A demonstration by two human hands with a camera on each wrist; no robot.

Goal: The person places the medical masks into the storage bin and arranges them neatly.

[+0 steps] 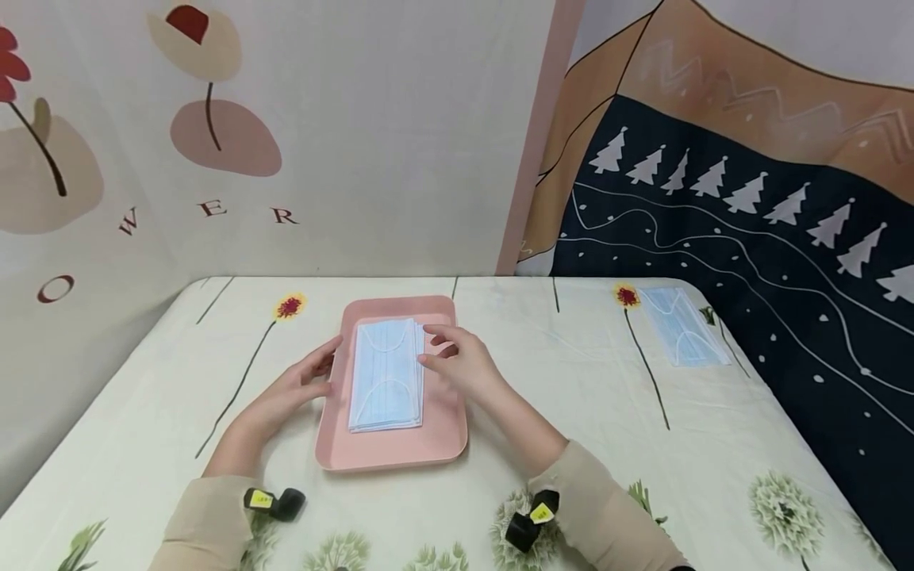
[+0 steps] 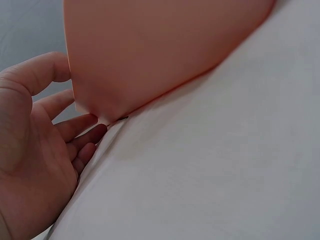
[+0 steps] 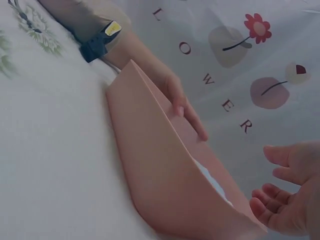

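Note:
A pink tray [image 1: 443,448] holds a stack of light blue face masks [image 1: 385,377] with white ear loops, the edges slightly fanned at the right. My left hand [image 1: 300,379] is at the tray's left side; in the left wrist view its fingertips [image 2: 90,119] touch the pink wall, loosely bent. My right hand [image 1: 460,361] hovers over the tray's right rim, thumb and fingers apart beside the stack's upper right edge, with nothing between them. In the right wrist view the tray's tall wall hides most of the masks [image 3: 212,180].
A single blue mask [image 1: 685,327] lies flat at the table's far right. The flower-printed cloth [image 1: 557,373] covers the table. Behind it hangs a pale printed curtain [image 1: 400,159], and a dark one with trees [image 1: 714,230] borders the right side.

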